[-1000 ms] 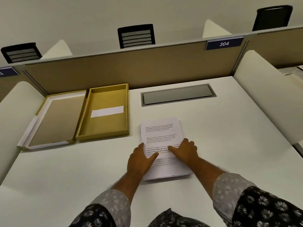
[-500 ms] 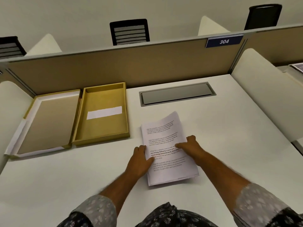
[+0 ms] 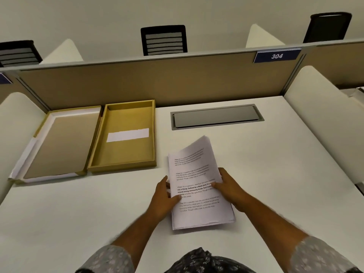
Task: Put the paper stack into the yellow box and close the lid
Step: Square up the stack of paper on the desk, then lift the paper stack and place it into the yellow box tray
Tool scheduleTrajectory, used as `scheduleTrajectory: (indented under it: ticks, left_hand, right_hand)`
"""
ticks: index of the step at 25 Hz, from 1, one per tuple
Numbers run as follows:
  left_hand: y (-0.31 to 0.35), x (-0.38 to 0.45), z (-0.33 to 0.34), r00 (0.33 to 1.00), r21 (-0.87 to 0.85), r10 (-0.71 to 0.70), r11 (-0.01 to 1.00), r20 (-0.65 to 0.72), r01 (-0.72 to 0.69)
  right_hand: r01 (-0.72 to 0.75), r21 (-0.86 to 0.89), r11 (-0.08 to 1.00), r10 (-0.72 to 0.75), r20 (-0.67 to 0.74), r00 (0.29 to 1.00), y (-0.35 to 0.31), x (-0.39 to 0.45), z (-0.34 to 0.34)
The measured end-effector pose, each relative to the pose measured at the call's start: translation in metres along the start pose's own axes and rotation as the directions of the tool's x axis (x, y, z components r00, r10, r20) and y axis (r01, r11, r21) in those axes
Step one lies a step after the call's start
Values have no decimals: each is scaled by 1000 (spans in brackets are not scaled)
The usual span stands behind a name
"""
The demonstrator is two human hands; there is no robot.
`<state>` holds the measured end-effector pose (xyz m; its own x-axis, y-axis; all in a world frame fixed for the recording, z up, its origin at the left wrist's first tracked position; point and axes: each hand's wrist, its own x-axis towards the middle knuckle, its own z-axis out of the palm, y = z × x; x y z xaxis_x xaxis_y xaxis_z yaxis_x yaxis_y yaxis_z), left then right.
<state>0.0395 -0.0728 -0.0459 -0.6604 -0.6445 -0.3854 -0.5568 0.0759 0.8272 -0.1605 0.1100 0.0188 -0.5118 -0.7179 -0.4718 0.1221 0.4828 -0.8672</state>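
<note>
While the paper stack (image 3: 194, 178) tilts up off the white desk (image 3: 275, 174), left hand (image 3: 164, 196) and right hand (image 3: 229, 186) grip its side edges, fingers closed on the sheets. Yellow box (image 3: 126, 166) sits open to the left, lid (image 3: 57, 142) beside it. Grey cable hatch (image 3: 216, 116) lies behind; nothing blocks the way.

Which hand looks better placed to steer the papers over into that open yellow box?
Probably the left hand: it grips the paper stack on the side facing the yellow box, which lies to the left. The right hand holds the far edge and can follow.
</note>
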Motion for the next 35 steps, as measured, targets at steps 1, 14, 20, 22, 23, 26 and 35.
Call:
scheduleTrajectory:
  ticks: [1, 14, 20, 22, 23, 26, 35]
  left_hand:
    - [2, -2, 0, 999, -104, -42, 994, -6, 41]
    - [84, -83, 10, 943, -590, 236, 737, -235, -331]
    - [57, -91, 53, 975, -426, 127, 883, -185, -196]
    - [42, -89, 61, 984, -400, 31, 911, -178, -101]
    - [35, -90, 65, 987, -386, -3, 921, -163, -61]
    - [20, -95, 84, 980, -342, -30, 939, -196, -40]
    - [14, -87, 58, 987, -390, -12, 919, -162, -53]
  right_hand:
    - [39, 24, 999, -39, -3, 999, -1, -7, 1]
    - [497, 56, 866, -446, -362, 819, 22, -90, -10]
    - [377, -84, 923, -386, -228, 894, 76, -81, -19]
    - [338, -200, 920, -369, -149, 917, 88, -73, -26]
    - [324, -255, 911, -360, -109, 927, 95, -70, -29]
    - [315, -382, 869, -341, 0, 940, 112, -63, -39]
    - [232, -581, 780, -244, 59, 968, 76, -67, -34]
